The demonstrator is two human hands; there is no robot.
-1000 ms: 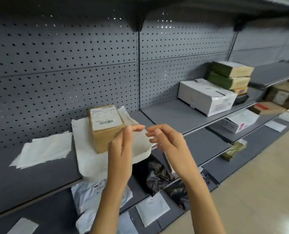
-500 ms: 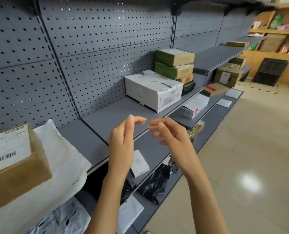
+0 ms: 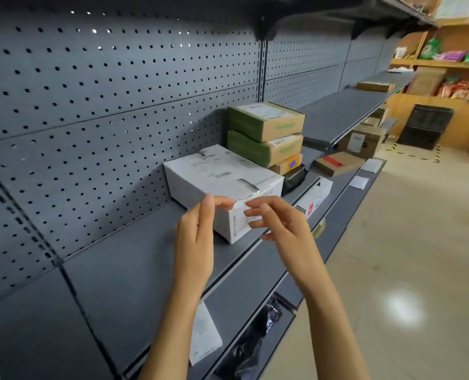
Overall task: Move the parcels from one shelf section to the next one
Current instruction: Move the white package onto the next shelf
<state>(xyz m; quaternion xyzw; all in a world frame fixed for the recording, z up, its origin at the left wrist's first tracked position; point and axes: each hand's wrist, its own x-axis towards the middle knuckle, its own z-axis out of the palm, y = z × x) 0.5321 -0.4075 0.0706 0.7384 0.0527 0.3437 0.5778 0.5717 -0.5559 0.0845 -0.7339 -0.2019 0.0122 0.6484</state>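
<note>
A white cardboard parcel [image 3: 217, 174] with printed labels lies on the grey middle shelf [image 3: 134, 259]. Behind it, against the pegboard, stands a stack of two green-and-brown boxes [image 3: 266, 133] on a smaller brown box [image 3: 288, 164]. My left hand [image 3: 196, 237] and my right hand [image 3: 278, 226] are raised side by side just in front of the white parcel's near corner. Both hold nothing, with fingers loosely spread and fingertips close to the box. Whether they touch it I cannot tell.
A black bag [image 3: 295, 178] lies beside the stack. On the lower shelves lie a white box [image 3: 317, 196], a brown box with a red label [image 3: 337, 161], white mailers [image 3: 204, 333] and black bags [image 3: 255, 338]. Tiled floor [image 3: 406, 256] opens to the right; wooden shelving [image 3: 447, 64] stands far right.
The view has swung right, away from the brown parcel on the white mailer, which has left the frame. Both empty hands have come up close to the white parcel.
</note>
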